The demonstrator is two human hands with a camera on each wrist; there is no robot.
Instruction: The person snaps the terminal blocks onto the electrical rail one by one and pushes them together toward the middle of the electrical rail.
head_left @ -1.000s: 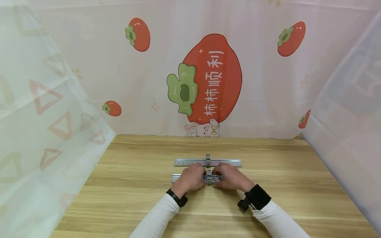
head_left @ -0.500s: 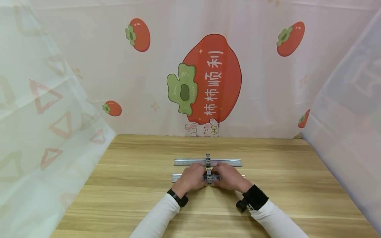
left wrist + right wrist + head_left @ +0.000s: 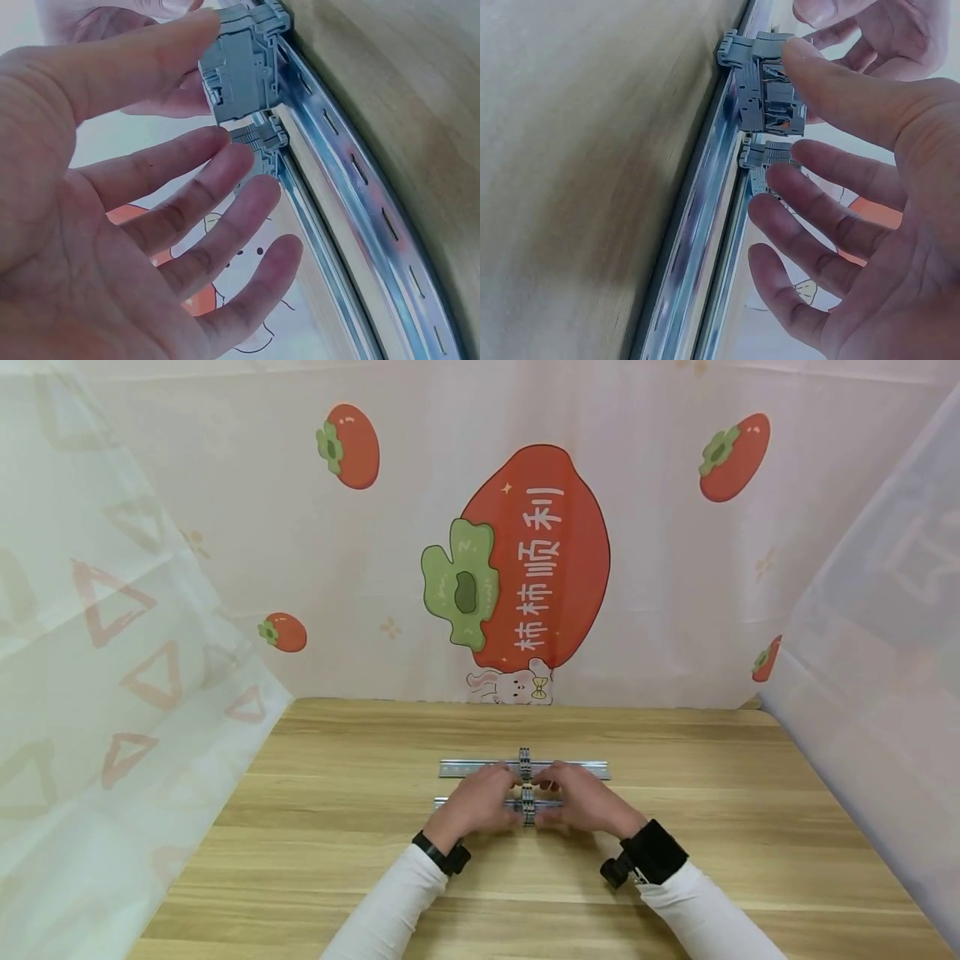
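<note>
Two slotted metal DIN rails lie across the table, the far rail point(image 3: 461, 769) behind the near rail point(image 3: 341, 176). Grey terminal blocks stand in a narrow stack on each: the near stack point(image 3: 528, 807) and the far stack point(image 3: 524, 765). My left hand point(image 3: 477, 802) is at the near stack's left side, its thumb at the block's upper edge and its other fingers spread apart. On the other side, my right hand point(image 3: 590, 800) has its thumb against or just beside the same stack, fingers loosely extended. Whether either thumb touches is unclear.
The wooden table point(image 3: 360, 860) extends around the rails. A whitish curtain with persimmon prints point(image 3: 555, 560) hangs behind its back edge, and pale sheets point(image 3: 97, 677) flank both sides. Each wrist wears a black strap with a small camera point(image 3: 617, 871).
The fingers of both hands have loosened from beside the near stack and moved slightly forward, toward the far rail. Both rails and their stacks look unmoved.
</note>
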